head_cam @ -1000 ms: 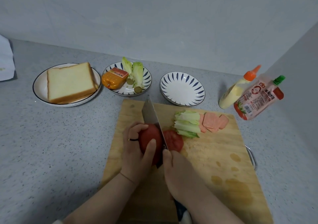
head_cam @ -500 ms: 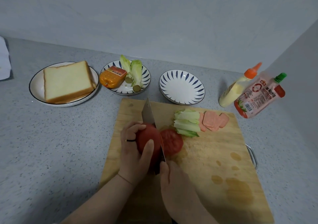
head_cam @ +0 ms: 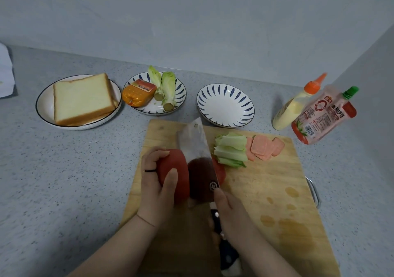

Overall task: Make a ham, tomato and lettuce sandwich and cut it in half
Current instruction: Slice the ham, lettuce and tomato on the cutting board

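Bread [head_cam: 83, 98]: sat on the dark-rimmed plate [head_cam: 42, 106], far left.
Patterned plate [head_cam: 181, 97]: carried the wrapped ham sausage [head_cam: 138, 95] and two lettuce hearts [head_cam: 167, 89].
Left hand [head_cam: 158, 189]: curled over the tomato [head_cam: 173, 166], thumb pressed on its near side, pinning it to the cutting board [head_cam: 266, 191].
Cleaver [head_cam: 196, 151]: blade lay against the tomato's right face, tip pointing away.
Right hand [head_cam: 232, 215]: wrapped round the cleaver's handle, forefinger up by the blade.
Tomato slice [head_cam: 220, 170]: lay flat just right of the blade.
Cut lettuce [head_cam: 231, 151]: piled beside the ham slices [head_cam: 264, 149] on the board's far edge.
Empty plate [head_cam: 226, 106]: behind the board.
Squeeze bottle [head_cam: 292, 108] and ketchup pouch [head_cam: 322, 119]: leaned together, far right.
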